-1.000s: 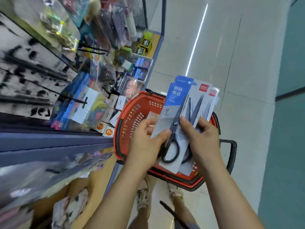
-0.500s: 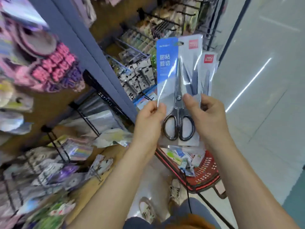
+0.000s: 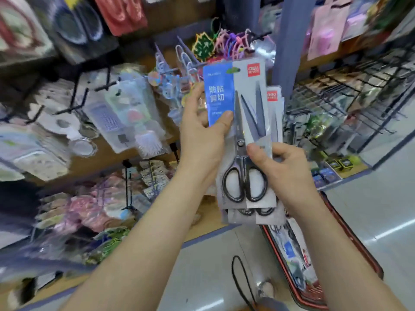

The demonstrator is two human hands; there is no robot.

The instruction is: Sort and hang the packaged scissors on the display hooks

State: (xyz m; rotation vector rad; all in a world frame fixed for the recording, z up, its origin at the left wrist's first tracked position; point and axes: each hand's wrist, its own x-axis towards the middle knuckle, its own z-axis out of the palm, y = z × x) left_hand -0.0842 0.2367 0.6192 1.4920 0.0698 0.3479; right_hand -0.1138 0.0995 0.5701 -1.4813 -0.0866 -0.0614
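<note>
I hold a fanned stack of packaged scissors [image 3: 244,122] upright in front of the shelves. The front pack has a blue and grey card with a red logo and black-handled scissors. My left hand [image 3: 202,135] grips the stack's left edge, thumb pressed on the blue panel. My right hand [image 3: 280,167] pinches the lower right of the stack beside the scissor handles. More packs show behind and below the front one. Black display hooks [image 3: 98,88] jut from the shelf wall at the left, some bare at the tip.
Hanging packaged goods crowd the shelves left and above. A blue upright post [image 3: 289,41] stands behind the packs. Wire racks [image 3: 350,97] fill the right. A red shopping basket [image 3: 332,254] with more packs sits on the floor at lower right.
The view has swung from the basket and aisle floor to the shelf wall. The stack has risen with both hands, and my left hand has slid up to the blue panel.
</note>
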